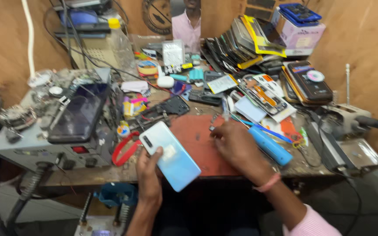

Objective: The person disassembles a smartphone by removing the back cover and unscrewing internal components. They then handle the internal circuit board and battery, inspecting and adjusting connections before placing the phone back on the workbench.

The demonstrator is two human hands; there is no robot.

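L hand (148, 168) gripped one phone (170, 155) by its near long edge, thumb on the glossy pale-blue back, phone lying face down w/ its far end on the red mat (197, 144) at the counter (88, 175) front edge and its near end overhanging. R hand (237, 146) was closed in a pinch over the mat, fingertips down on some tiny part (211, 128), too small to identify. Judged: phone looked light, stiff, slick and breakable, glass front probably underneath, so best held by both long edges, not pressed on the back; overhang meant it could slip off if let go. Just right of the R hand lay one blue cylindrical tool (270, 146), touching the wrist area or nearly so. Left of the mat: one red loop (123, 150), then a grey bench unit (44, 144) w/ one dark phone (79, 113) resting on top. Beyond the mat: one black frame (171, 106), one opened phone (265, 98) showing its insides. Far back: one clear bottle (121, 46), a leaning stack of phone parts (237, 41), count unclear, and one box (298, 30) w/ blue cases on it. A person in a pink shirt (187, 28) sat behind the counter.
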